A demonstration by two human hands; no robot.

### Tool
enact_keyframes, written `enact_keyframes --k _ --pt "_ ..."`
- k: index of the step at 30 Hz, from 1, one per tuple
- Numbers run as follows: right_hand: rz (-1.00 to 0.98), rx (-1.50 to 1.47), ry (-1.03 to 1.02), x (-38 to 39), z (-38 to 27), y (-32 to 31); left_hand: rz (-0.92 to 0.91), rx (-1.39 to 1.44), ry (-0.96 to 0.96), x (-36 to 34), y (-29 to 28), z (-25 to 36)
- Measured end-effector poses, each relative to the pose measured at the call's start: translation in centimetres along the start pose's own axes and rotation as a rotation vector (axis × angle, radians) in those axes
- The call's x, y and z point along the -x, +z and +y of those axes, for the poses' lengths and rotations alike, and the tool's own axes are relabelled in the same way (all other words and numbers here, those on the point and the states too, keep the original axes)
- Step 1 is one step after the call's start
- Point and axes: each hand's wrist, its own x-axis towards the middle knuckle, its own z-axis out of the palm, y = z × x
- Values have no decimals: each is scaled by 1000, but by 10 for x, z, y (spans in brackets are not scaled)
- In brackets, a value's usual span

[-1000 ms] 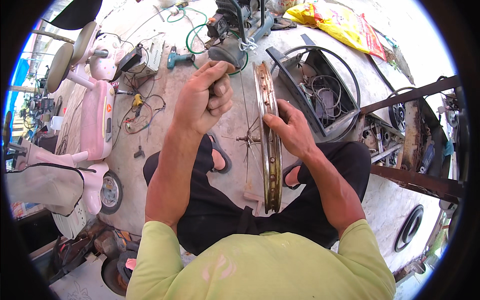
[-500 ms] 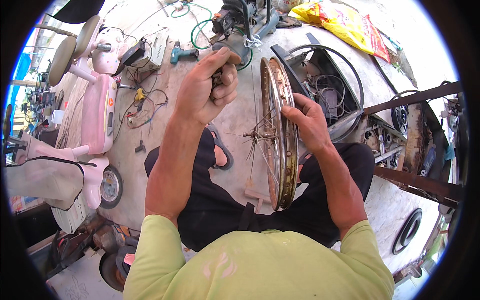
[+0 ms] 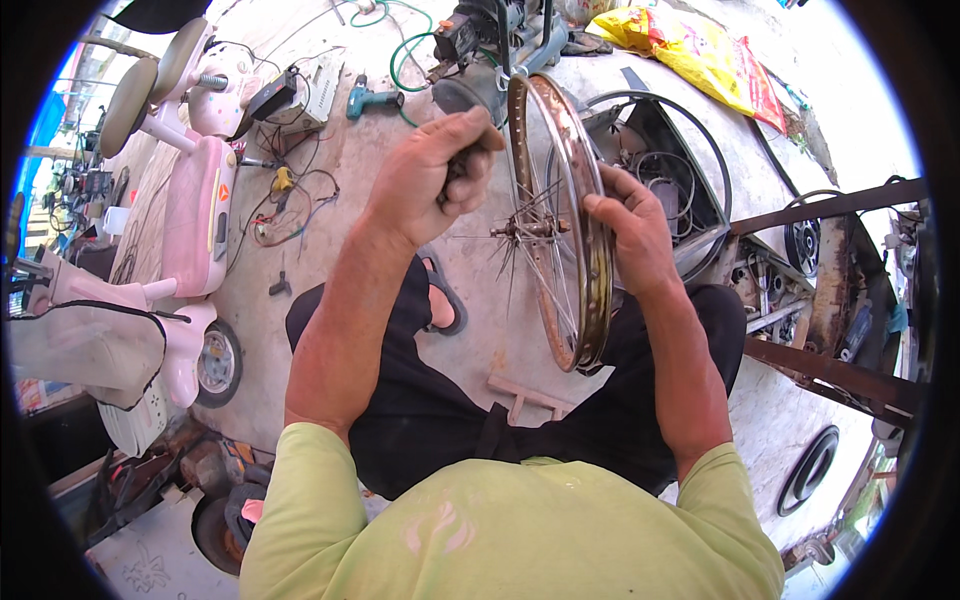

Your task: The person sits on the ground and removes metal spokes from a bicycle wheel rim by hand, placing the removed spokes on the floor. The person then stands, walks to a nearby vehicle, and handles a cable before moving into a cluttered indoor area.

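In the head view, the right hand [image 3: 637, 228] holds a rusty wheel rim [image 3: 598, 290] near its upper end, thumb on one side and fingers behind. The wheel rim stands nearly upright, leaning slightly, above the middle of the floor [image 3: 345, 220] and near the person's dark trousers [image 3: 425, 430]. A hub [image 3: 535, 229] sits inside it, with thin spokes [image 3: 518, 245] splaying outward. The left hand [image 3: 440, 172] is raised just left of the wheel rim, apart from it, fingers curled in and thumb against the forefinger (something dark shows among them, too small to make out).

Toward the floor's far edge lie a teal drill [image 3: 373, 98] and, farther right, a yellow and red bag [image 3: 690, 58]. A pink scooter [image 3: 195, 220] stands along the left edge. To the right of the wheel rim, a metal box [image 3: 708, 238] holds cables. A wooden piece [image 3: 530, 392] lies at the near edge, and a black ring [image 3: 793, 480] toward the near right corner.
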Motion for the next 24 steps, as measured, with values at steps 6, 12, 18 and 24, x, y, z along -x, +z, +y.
enact_keyframes --k 6,12,18,24 --pt "122 142 -109 -6 4 -16 44 -271 -85 -6 10 -27" --pt "72 239 -159 1 3 -14 77 -739 -104 -32 17 -71" --pt "78 285 -154 3 4 -22 -247 -1379 173 -35 4 -163" --pt "130 362 -178 2 2 -30 -369 -1391 -33 -35 6 -168"
